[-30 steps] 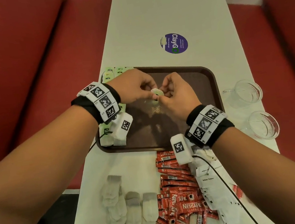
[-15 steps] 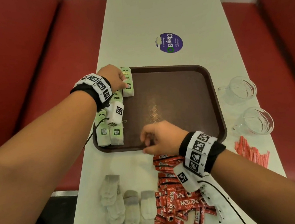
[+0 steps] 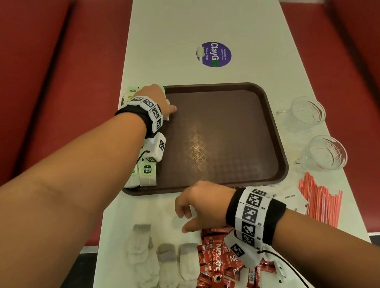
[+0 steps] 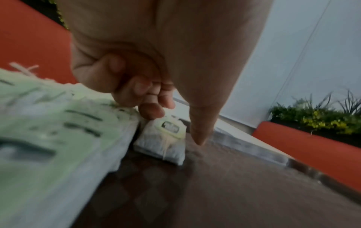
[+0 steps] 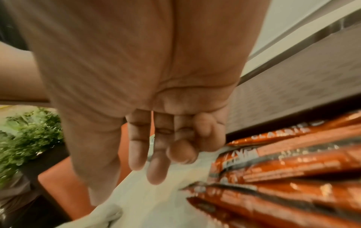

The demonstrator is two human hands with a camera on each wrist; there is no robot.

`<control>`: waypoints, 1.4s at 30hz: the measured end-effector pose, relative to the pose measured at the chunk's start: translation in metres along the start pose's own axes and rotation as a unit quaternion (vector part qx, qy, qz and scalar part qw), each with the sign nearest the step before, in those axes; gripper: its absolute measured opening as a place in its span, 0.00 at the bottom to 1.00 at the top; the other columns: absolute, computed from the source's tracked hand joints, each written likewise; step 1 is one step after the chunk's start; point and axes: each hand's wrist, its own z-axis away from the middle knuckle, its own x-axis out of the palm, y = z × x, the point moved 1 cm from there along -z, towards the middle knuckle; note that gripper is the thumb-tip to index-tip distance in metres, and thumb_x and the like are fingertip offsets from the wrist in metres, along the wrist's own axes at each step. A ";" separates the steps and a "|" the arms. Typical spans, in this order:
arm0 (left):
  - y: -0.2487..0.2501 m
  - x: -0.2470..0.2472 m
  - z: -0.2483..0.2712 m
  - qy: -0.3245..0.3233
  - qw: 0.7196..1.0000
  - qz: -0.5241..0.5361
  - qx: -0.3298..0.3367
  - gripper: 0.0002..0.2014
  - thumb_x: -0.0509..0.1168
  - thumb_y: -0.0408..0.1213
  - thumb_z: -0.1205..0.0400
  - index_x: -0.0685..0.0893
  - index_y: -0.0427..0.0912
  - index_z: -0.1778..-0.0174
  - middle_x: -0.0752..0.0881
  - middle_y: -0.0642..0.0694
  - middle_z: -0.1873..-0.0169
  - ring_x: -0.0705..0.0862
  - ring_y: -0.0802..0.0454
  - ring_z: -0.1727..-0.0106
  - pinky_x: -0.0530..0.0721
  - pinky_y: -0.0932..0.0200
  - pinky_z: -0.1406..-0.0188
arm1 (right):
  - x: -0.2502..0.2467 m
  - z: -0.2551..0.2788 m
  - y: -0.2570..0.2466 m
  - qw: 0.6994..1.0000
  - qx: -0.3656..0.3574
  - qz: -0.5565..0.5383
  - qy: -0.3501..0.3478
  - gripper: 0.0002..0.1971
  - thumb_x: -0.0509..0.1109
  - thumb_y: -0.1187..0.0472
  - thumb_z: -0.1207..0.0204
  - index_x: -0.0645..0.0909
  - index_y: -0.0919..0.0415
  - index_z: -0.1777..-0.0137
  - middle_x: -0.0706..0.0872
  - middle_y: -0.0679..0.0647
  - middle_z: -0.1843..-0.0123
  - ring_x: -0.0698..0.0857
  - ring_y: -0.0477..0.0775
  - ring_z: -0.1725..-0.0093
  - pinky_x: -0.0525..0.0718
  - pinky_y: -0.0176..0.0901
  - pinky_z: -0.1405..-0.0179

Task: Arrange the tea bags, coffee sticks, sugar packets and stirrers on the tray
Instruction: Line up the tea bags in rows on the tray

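Note:
The brown tray holds a row of green-labelled tea bags along its left side. My left hand is at the tray's far-left corner. In the left wrist view its fingers are curled. One fingertip touches the far edge of a tea bag lying flat on the tray, and the thumb points down beside it, apart. My right hand hovers with relaxed, empty fingers over the table. It lies between the plain tea bags and the red coffee sticks.
White sugar packets and red stirrers lie right of the tray's near corner. Two glass cups stand at the tray's right. A purple sticker is beyond it. Red benches flank the narrow table.
Both hands held a tea bag over the tray a second ago. The left carried it to the far-left corner; the right drew back past the tray's near edge to the loose packets.

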 end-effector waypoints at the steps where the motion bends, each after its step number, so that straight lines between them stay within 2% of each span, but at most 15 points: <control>1: 0.001 0.001 0.002 -0.001 1.000 -0.003 0.001 0.20 0.72 0.51 0.21 0.81 0.36 0.48 0.79 0.45 0.66 0.79 0.45 0.65 0.75 0.55 0.65 | 0.003 0.001 -0.002 1.000 -0.002 0.010 -0.010 0.14 0.78 0.44 0.27 0.84 0.49 0.47 0.87 0.43 0.53 0.85 0.48 0.54 0.88 0.52 0.49; 3: 0.000 0.000 0.007 0.001 1.000 0.001 0.005 0.19 0.72 0.48 0.21 0.81 0.36 0.44 0.78 0.46 0.68 0.77 0.47 0.69 0.73 0.56 0.68 | 0.008 0.004 -0.006 0.999 -0.007 0.026 -0.025 0.13 0.78 0.45 0.26 0.84 0.50 0.48 0.87 0.44 0.53 0.85 0.48 0.54 0.87 0.51 0.49; 7: -0.004 -0.013 0.029 0.028 0.999 0.015 0.018 0.29 0.69 0.57 0.21 0.75 0.38 0.34 0.83 0.40 0.49 0.81 0.39 0.53 0.76 0.52 0.59 | 0.018 0.011 -0.014 0.997 -0.014 0.062 -0.035 0.06 0.77 0.49 0.25 0.87 0.49 0.55 0.89 0.45 0.55 0.84 0.49 0.55 0.88 0.51 0.50; 12: -0.009 -0.025 0.102 0.023 0.990 0.072 0.118 0.13 0.67 0.54 0.18 0.79 0.48 0.49 0.82 0.53 0.60 0.81 0.51 0.58 0.73 0.57 0.60 | 0.029 0.011 -0.032 0.993 -0.031 0.089 -0.069 0.07 0.77 0.49 0.25 0.91 0.50 0.52 0.91 0.44 0.55 0.86 0.48 0.54 0.88 0.49 0.49; 15: -0.023 -0.013 0.158 -0.053 0.976 0.067 0.200 0.08 0.67 0.51 0.17 0.82 0.52 0.56 0.85 0.55 0.62 0.83 0.56 0.61 0.73 0.62 0.65 | 0.037 0.012 -0.040 0.990 -0.032 0.098 -0.097 0.10 0.79 0.47 0.27 0.91 0.50 0.51 0.91 0.44 0.56 0.86 0.48 0.55 0.88 0.48 0.49; 19: -0.051 0.018 0.224 -0.155 0.949 0.008 0.273 0.06 0.68 0.50 0.19 0.83 0.54 0.57 0.85 0.57 0.61 0.82 0.57 0.59 0.81 0.56 0.56 | 0.046 0.017 -0.046 0.986 -0.021 0.125 -0.106 0.13 0.79 0.44 0.29 0.87 0.53 0.60 0.88 0.46 0.65 0.85 0.51 0.61 0.88 0.47 0.56; 21: -0.064 0.034 0.253 -0.210 0.932 -0.048 0.291 0.09 0.69 0.54 0.21 0.81 0.55 0.54 0.82 0.58 0.58 0.79 0.57 0.57 0.79 0.58 0.55 | 0.050 0.020 -0.049 0.984 -0.015 0.139 -0.109 0.16 0.78 0.43 0.28 0.83 0.54 0.64 0.84 0.48 0.69 0.84 0.52 0.64 0.86 0.45 0.60; 23: -0.078 0.049 0.277 -0.253 0.917 -0.088 0.296 0.15 0.72 0.58 0.25 0.79 0.55 0.51 0.79 0.58 0.54 0.77 0.57 0.55 0.73 0.63 0.59 | 0.054 0.020 -0.053 0.980 -0.010 0.159 -0.115 0.17 0.78 0.41 0.28 0.83 0.55 0.64 0.84 0.49 0.69 0.84 0.53 0.65 0.84 0.45 0.62; 25: -0.087 0.062 0.293 -0.270 0.909 -0.097 0.303 0.22 0.77 0.59 0.29 0.77 0.53 0.49 0.75 0.56 0.50 0.74 0.57 0.54 0.68 0.69 0.64 | 0.059 0.019 -0.059 0.974 -0.009 0.189 -0.123 0.20 0.77 0.39 0.28 0.84 0.56 0.62 0.86 0.50 0.67 0.84 0.53 0.64 0.83 0.45 0.63; 27: -0.092 0.073 0.300 -0.252 0.910 -0.098 0.315 0.28 0.80 0.60 0.34 0.75 0.53 0.48 0.72 0.55 0.47 0.72 0.57 0.53 0.68 0.71 0.63 | 0.063 0.017 -0.064 0.968 -0.015 0.219 -0.124 0.22 0.77 0.38 0.29 0.83 0.58 0.60 0.86 0.51 0.65 0.84 0.53 0.63 0.83 0.44 0.64; 30: -0.091 0.086 0.306 -0.216 0.914 -0.115 0.325 0.36 0.81 0.63 0.41 0.75 0.53 0.44 0.67 0.55 0.45 0.69 0.56 0.47 0.79 0.62 0.53 | 0.065 0.015 -0.071 0.961 -0.018 0.253 -0.107 0.22 0.79 0.39 0.30 0.78 0.57 0.59 0.82 0.50 0.66 0.80 0.51 0.66 0.80 0.45 0.65; 32: -0.090 0.091 0.308 -0.206 0.915 -0.128 0.322 0.38 0.81 0.65 0.42 0.74 0.52 0.42 0.67 0.54 0.42 0.68 0.55 0.43 0.82 0.56 0.50 | 0.064 0.012 -0.074 0.958 -0.013 0.268 -0.100 0.20 0.79 0.41 0.30 0.78 0.55 0.54 0.79 0.49 0.67 0.78 0.51 0.65 0.80 0.46 0.63; 34: -0.091 0.093 0.304 -0.194 0.920 -0.132 0.313 0.39 0.81 0.65 0.42 0.74 0.52 0.42 0.67 0.53 0.42 0.68 0.54 0.42 0.83 0.54 0.50 | 0.061 0.010 -0.075 0.958 -0.004 0.271 -0.093 0.20 0.79 0.41 0.29 0.80 0.55 0.51 0.79 0.48 0.67 0.78 0.51 0.65 0.80 0.46 0.63; 38: -0.092 0.083 0.284 -0.169 0.935 -0.110 0.292 0.35 0.81 0.64 0.41 0.73 0.54 0.47 0.68 0.53 0.44 0.69 0.53 0.43 0.81 0.55 0.49 | 0.052 0.002 -0.069 0.964 0.027 0.260 -0.052 0.20 0.79 0.42 0.29 0.77 0.55 0.56 0.83 0.50 0.64 0.82 0.53 0.63 0.80 0.44 0.66; 42: -0.092 0.072 0.265 -0.154 0.948 -0.085 0.265 0.32 0.82 0.62 0.40 0.70 0.58 0.52 0.69 0.55 0.47 0.72 0.54 0.49 0.78 0.57 0.53 | 0.039 -0.002 -0.062 0.974 0.036 0.223 -0.007 0.19 0.79 0.45 0.29 0.75 0.54 0.53 0.82 0.50 0.59 0.79 0.53 0.59 0.75 0.45 0.63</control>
